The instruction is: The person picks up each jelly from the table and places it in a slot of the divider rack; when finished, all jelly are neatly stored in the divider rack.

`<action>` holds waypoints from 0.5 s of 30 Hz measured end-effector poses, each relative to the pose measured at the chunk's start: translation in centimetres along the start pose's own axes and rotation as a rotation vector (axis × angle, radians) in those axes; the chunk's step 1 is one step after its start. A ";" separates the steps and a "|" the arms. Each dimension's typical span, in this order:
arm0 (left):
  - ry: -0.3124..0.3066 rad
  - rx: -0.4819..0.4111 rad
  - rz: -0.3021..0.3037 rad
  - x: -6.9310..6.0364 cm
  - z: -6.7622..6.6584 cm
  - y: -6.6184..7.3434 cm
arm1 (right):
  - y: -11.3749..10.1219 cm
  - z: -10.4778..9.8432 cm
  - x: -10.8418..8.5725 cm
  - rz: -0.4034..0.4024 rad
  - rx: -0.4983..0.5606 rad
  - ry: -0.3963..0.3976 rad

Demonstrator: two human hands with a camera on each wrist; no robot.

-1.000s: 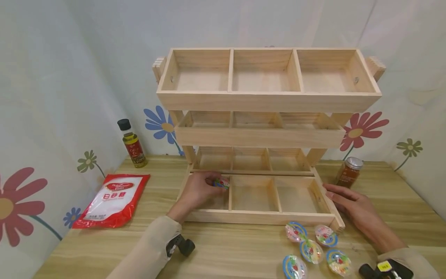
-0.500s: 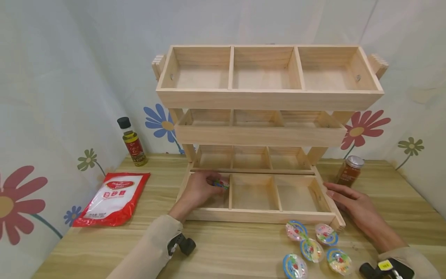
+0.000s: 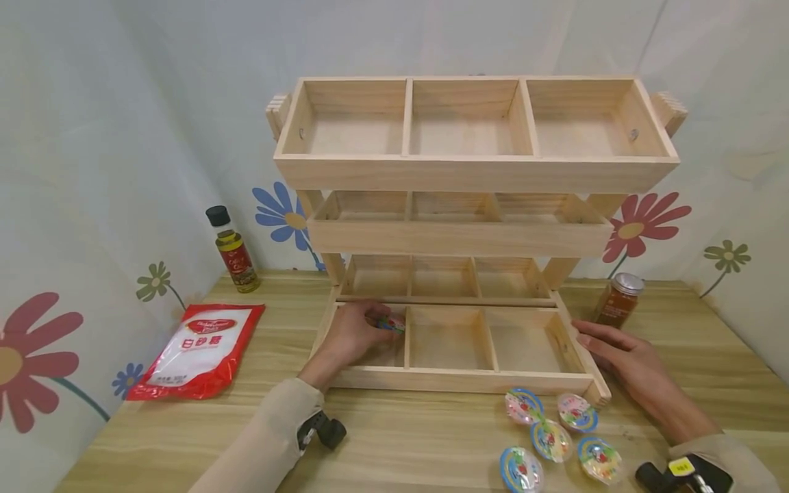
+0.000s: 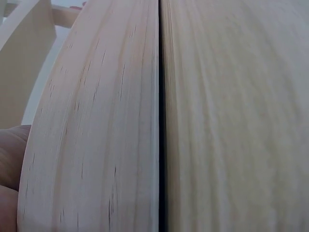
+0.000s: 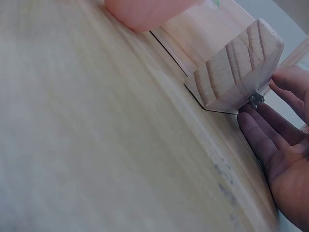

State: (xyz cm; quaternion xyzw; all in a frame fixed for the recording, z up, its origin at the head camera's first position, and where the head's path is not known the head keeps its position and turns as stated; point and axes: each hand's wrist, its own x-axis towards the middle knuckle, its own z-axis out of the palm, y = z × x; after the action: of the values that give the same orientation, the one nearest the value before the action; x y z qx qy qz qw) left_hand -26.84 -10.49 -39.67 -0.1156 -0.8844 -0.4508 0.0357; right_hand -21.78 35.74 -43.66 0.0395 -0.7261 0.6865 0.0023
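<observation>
In the head view my left hand [image 3: 350,337] is inside the lowest tier of a wooden rack [image 3: 456,381], in its left compartment. Its fingertips pinch a small jelly cup [image 3: 392,323] with a colourful lid, close to the divider. The left wrist view shows mostly the rack's front board [image 4: 91,130], with a bit of the hand [image 4: 9,169] at the edge. At the rack's right side, my right hand [image 3: 635,373] touches the outer frame with loosely extended fingers. Several jelly cups [image 3: 550,440] lie on the table just before the rack's front right corner.
A red and white bag of sugar [image 3: 200,350] lies at the left, with an olive oil bottle [image 3: 233,252] standing behind it. A spice jar [image 3: 618,301] with a silver lid stands right of the rack, just beyond the right hand. Higher tiers overhang the lowest one.
The head view has shifted slightly. Both hands keep their places, the left with the jelly cup and the right at the rack's side.
</observation>
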 end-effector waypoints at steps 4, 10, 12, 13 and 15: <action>-0.005 -0.007 0.003 0.1 0.0 0.0 | -0.1 0.0 0.0 0.002 -0.014 0.002; -0.011 0.009 0.002 0.0 -0.2 0.1 | -0.1 0.0 0.0 -0.003 -0.001 -0.004; -0.014 0.012 -0.006 -0.1 -0.3 0.2 | 0.0 0.0 0.0 -0.011 -0.001 -0.007; -0.011 0.010 -0.009 -0.2 -0.4 0.3 | 0.0 0.0 -0.1 -0.015 0.000 -0.009; -0.007 0.008 -0.011 -0.3 -0.5 0.3 | 0.0 0.1 -0.1 -0.021 -0.001 -0.011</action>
State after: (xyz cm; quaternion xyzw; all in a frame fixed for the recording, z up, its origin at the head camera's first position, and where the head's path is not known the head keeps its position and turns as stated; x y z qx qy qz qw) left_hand -26.49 -10.80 -39.18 -0.1121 -0.8869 -0.4470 0.0307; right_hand -21.67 35.68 -43.65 0.0510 -0.7261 0.6857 0.0053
